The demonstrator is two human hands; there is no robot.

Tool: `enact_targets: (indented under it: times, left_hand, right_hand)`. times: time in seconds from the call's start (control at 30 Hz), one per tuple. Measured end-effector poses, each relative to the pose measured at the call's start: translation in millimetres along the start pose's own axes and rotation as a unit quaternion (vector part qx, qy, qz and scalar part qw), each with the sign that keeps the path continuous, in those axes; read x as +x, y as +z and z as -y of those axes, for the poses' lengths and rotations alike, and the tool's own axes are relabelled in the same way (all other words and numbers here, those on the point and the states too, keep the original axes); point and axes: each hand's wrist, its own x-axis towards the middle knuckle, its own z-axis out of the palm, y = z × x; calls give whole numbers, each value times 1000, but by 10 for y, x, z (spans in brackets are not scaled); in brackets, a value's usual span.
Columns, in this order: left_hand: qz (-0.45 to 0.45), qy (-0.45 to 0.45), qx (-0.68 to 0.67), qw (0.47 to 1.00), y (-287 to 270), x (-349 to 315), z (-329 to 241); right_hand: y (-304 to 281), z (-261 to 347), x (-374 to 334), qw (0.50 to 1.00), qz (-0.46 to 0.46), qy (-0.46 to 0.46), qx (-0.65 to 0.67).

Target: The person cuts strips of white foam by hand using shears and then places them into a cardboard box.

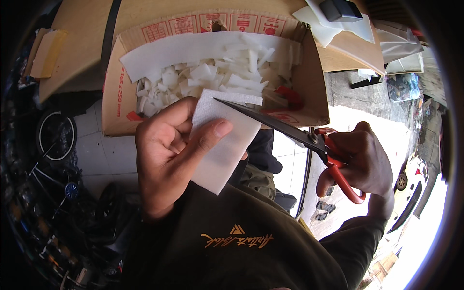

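Note:
My left hand (164, 150) pinches a white foam sheet (227, 150), thumb on its near face and fingers behind. The sheet is a tilted rectangle. My right hand (362, 157) grips scissors (290, 129) with dark blades and red handles. Their blades lie across the sheet near its top, the tip close to the left edge, and a narrow strip stands above them. Just beyond, a cardboard box (315, 92) holds many white foam scraps (205, 72). A larger white sheet (164, 50) leans along the box's far inner side.
The box rests on a brown table (82, 29). A dark block (340, 10) sits on white sheets at the far right. At left are a wheel (57, 135) and dark clutter on tiled floor. Bright ground with a parked car (411, 188) lies to the right.

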Motion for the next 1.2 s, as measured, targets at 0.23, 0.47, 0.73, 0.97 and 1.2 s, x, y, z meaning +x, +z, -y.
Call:
enact_targets:
  times: [0.23,0.47,0.73,0.97,1.2]
  left_hand:
    - [11,-3,1,1000,9,7,-9]
    - [16,-7,-11,1000,-4,-19,5]
    - [40,-26,-26,999,20,-18,34]
    - [29,-28,-6,999,8,-18,14]
    - [38,-28,-4,999,-3,-4,11]
  right_hand:
    - [-68,24,-43,998,51,8,29]
    - [-147,15,-11,972,220,62,-51]
    - [-83,33,-30,983,163,57,-61]
    - [-56,53,82,985,125,118,22]
    - [-22,17,75,999,26,-29,18]
